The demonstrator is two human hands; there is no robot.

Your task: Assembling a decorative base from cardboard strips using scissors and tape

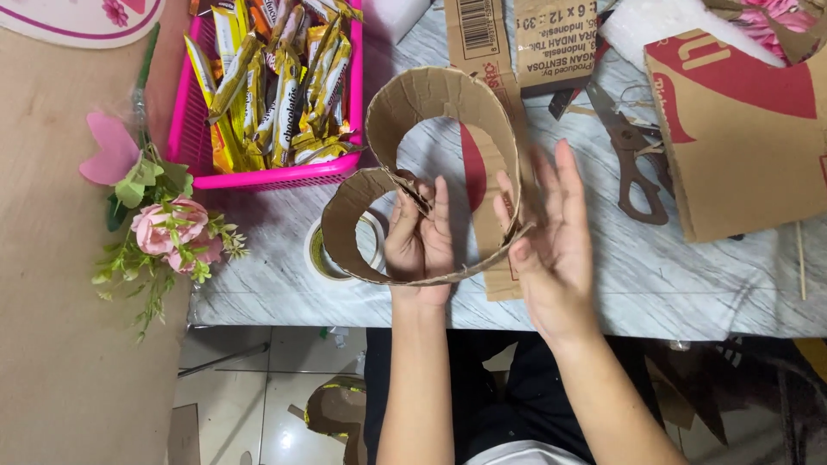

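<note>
A strip of brown cardboard bent into a heart-shaped frame (pixel 431 95) is held upright over the marble table (pixel 672 284). My left hand (pixel 420 241) pinches the inward fold where the two lobes meet. My right hand (pixel 551 241) presses its fingers flat against the outer right wall of the frame, thumb at the lower edge. A flat cardboard piece with a red patch (pixel 495 267) lies on the table beneath the frame.
A pink basket (pixel 185 138) of yellow snack bars stands at the back left. A tape roll (pixel 323 254) lies by the frame's left lobe. Scissors (pixel 633 164) and a large cardboard sheet (pixel 741 138) are at the right. Pink artificial flowers (pixel 168 228) rest on a brown board (pixel 52 344) at the left.
</note>
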